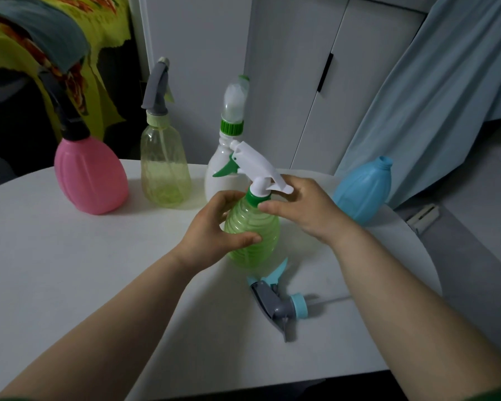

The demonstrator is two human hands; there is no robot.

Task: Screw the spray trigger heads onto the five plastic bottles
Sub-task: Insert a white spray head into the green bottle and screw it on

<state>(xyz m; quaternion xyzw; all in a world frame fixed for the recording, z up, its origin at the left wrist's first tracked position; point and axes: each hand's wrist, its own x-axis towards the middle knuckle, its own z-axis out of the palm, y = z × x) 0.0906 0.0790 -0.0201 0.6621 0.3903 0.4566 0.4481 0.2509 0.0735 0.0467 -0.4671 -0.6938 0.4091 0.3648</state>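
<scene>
White cupboard doors [301,82] back the pale rounded table [70,256]. Near its middle our left hand [211,235] has its grip clenched round the translucent green ribbed plastic bottle [255,230]. Our right hand [304,209] pinches the green screw collar [253,199] of the white spray trigger head [258,166]. We should hold the bottle steady, seat the head straight and turn only the collar until snug. A headless sky-blue plastic bottle [362,192] stands nearby.
</scene>
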